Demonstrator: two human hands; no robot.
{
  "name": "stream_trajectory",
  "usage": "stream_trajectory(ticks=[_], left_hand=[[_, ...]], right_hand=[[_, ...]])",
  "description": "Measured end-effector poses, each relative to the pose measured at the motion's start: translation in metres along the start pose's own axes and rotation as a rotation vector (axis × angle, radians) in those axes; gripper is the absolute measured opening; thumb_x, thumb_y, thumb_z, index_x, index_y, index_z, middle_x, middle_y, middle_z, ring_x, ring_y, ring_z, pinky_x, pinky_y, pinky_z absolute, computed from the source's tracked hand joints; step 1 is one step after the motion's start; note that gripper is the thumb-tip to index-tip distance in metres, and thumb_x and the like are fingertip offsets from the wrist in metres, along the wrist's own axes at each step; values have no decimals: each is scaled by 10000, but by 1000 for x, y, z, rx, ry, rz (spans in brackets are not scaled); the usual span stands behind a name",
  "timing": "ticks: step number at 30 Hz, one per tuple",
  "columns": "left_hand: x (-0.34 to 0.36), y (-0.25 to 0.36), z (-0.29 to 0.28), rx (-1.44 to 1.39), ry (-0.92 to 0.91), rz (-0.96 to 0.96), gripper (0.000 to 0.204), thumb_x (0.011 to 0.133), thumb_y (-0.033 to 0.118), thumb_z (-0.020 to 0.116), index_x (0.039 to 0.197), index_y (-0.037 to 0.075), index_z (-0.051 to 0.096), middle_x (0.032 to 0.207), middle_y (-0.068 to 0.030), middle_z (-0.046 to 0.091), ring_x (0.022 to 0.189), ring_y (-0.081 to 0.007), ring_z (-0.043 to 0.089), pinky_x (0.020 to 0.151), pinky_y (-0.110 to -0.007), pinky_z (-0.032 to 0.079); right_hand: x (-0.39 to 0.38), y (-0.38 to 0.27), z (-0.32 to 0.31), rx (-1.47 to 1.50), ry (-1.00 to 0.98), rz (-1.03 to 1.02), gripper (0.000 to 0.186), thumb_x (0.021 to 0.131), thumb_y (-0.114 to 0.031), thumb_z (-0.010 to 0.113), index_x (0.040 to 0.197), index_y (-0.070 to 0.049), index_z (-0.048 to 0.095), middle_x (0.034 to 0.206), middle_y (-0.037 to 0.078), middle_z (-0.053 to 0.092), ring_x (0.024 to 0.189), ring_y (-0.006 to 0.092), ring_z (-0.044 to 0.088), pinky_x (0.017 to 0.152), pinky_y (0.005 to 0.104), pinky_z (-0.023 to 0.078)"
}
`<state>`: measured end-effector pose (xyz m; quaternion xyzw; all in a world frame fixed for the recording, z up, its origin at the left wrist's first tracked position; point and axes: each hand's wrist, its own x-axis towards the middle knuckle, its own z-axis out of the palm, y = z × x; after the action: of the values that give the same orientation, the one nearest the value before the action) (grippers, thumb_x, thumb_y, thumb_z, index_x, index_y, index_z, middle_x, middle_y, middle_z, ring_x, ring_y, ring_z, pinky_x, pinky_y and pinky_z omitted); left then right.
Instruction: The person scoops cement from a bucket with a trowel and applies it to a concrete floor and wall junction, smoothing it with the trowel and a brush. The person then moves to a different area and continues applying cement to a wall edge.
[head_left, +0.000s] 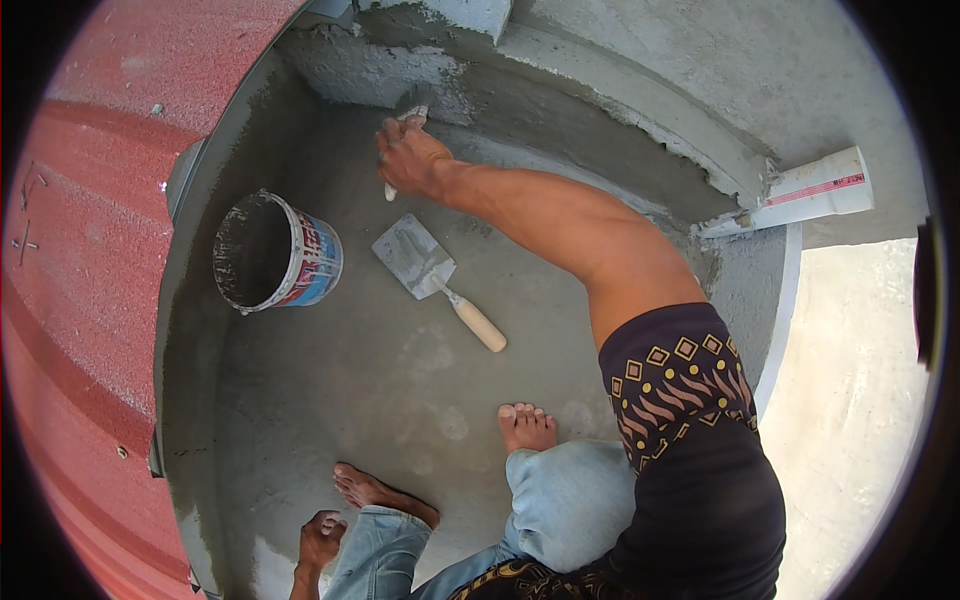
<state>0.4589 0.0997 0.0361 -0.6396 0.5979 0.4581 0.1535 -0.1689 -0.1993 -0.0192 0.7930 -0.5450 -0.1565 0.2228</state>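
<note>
My right hand [412,158] is closed around a brush, reaching to the foot of the low back wall. The brush's bristles [413,98] touch or nearly touch the wall's wet cement, and the pale end of its handle [390,191] sticks out below the hand. Just nearer, a trowel [412,255] lies on the floor, its blade smeared with cement and its wooden handle toward me. Left of it is a cement-caked paint bucket [318,262], its mouth turned left and its inside dark. My left hand [320,538] hangs beside my left knee, fingers curled, with nothing seen in them.
Grey wet-looking cement covers the floor [400,370] and the curved left wall [185,400]. Red metal roofing [85,270] lies beyond that wall. A white pipe [820,195] juts out at the right. My bare feet [527,427] are on the floor.
</note>
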Motion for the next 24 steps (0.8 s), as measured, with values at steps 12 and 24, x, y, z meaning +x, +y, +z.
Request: stream_trajectory(ticks=[12, 24], left_hand=[[1, -81, 69, -100, -29, -102, 319, 978, 173, 732, 1211, -44, 739, 960, -172, 802, 850, -201, 765, 754, -337, 590], [23, -30, 23, -21, -4, -100, 283, 987, 147, 716, 1207, -29, 747, 919, -118, 788, 800, -144, 727, 696, -309, 557]], right_hand=[[-234, 28, 40, -130, -534, -141, 261, 991, -259, 658, 1142, -106, 805, 1173, 148, 673, 1206, 354, 628, 876, 491, 549], [-42, 25, -5, -11, -35, 30, 249, 1002, -262, 650, 1127, -154, 835, 1251, 171, 709, 1281, 385, 644, 899, 495, 600]])
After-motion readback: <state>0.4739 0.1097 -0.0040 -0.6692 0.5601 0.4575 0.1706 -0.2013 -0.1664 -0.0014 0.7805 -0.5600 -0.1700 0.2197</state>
